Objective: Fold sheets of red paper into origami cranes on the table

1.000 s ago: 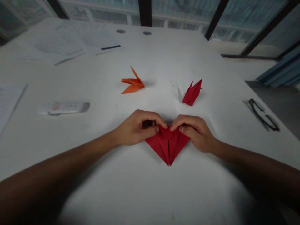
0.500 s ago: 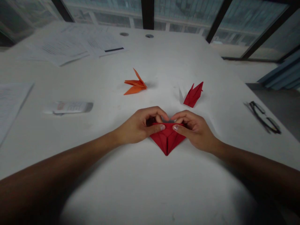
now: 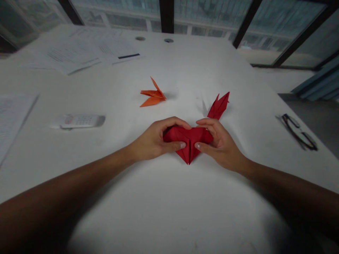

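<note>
Between my hands is a piece of folded red origami paper (image 3: 190,135), its lower point aimed toward me and a dark slit down its middle. My left hand (image 3: 159,140) grips its left side, thumb on the front face and fingers behind the upper edge. On the right side, my right hand (image 3: 221,144) holds it the same way, thumb near the slit. Just beyond the right hand stands a smaller red folded paper piece (image 3: 218,107), its base partly hidden by that hand. An orange folded paper piece (image 3: 153,97) with pointed arms lies farther off, left of centre.
A white tube (image 3: 82,121) lies to the left on the white table (image 3: 169,208). Printed sheets (image 3: 71,53) spread over the back left, with another sheet (image 3: 13,116) at the left edge. Black-framed glasses (image 3: 299,132) rest near the right edge.
The red paper's upper edge has risen and bulged outward, and its lower point has drawn up, away from me. My thumbs now press beside the slit; the right fingers have lifted slightly.
</note>
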Motion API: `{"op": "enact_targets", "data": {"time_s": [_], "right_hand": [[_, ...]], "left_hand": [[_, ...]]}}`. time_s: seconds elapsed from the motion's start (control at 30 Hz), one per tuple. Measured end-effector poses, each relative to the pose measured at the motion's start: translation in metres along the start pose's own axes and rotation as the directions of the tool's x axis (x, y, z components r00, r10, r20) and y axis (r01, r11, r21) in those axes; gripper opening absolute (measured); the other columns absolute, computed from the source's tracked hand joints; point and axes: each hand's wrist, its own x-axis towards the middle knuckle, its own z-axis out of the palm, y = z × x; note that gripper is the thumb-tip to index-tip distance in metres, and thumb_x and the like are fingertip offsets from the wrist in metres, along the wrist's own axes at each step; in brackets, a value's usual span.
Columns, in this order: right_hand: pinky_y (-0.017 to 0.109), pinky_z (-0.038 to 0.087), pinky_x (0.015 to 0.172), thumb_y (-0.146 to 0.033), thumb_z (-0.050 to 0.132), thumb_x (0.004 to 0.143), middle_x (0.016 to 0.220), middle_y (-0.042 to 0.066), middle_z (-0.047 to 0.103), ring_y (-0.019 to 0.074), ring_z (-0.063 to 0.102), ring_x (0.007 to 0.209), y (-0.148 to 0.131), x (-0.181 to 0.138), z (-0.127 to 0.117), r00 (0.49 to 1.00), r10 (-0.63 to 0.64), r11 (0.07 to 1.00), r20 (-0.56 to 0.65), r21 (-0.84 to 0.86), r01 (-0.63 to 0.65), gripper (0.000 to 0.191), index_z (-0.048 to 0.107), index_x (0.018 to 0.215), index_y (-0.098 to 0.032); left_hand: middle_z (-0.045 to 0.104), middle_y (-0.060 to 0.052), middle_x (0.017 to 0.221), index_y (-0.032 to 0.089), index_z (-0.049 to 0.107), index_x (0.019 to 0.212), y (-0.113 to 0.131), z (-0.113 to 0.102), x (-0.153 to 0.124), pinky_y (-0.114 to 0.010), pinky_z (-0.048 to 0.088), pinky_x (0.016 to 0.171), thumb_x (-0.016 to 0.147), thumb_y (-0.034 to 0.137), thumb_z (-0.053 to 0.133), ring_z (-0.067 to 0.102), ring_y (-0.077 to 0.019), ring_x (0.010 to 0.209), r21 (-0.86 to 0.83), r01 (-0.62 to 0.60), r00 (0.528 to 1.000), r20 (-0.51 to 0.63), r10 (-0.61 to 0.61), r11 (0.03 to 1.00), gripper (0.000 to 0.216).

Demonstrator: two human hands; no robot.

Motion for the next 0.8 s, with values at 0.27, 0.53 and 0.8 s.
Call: {"op": "enact_targets", "data": {"time_s": [0.27,0.53,0.8], "right_hand": [[0.05,0.052,0.1,-0.039,0.087,0.074,0.144,0.01,0.04,0.0294,0.054,0.119,-0.003,-0.005,0.007,0.983,-0.184,0.896,-0.026,-0.415,0.157,0.086,0.037,0.143,-0.033],[0.049,0.05,0.101,-0.018,0.075,0.075,0.136,0.011,0.046,0.0296,0.052,0.122,-0.007,-0.002,0.01,0.978,-0.203,0.85,-0.039,-0.504,0.157,0.071,0.042,0.137,-0.028],[0.043,0.049,0.096,-0.002,0.057,0.074,0.117,0.006,0.058,0.0232,0.058,0.107,-0.007,0.001,0.001,0.98,-0.188,0.917,-0.07,-0.37,0.149,0.054,0.058,0.123,-0.026]], "left_hand": [[0.063,0.001,0.077,0.016,0.062,0.091,-0.001,0.009,0.002,-0.021,0.043,0.059,0.094,0.038,0.067,0.054,-0.0105,0.066,-0.001,0.092,0.992,-0.081,-0.092,0.996,0.023],[0.066,0.002,0.079,0.018,0.055,0.097,0.003,0.009,0.0,-0.018,0.04,0.053,0.093,0.033,0.069,0.053,-0.0086,0.061,-0.14,0.139,0.99,0.017,-0.138,0.98,0.02],[0.063,0.004,0.074,0.028,0.041,0.147,-0.004,0.008,-0.001,-0.02,0.038,0.049,0.1,0.034,0.06,0.054,-0.0108,0.053,-0.258,0.118,0.986,-0.082,-0.143,0.959,0.051]]}}
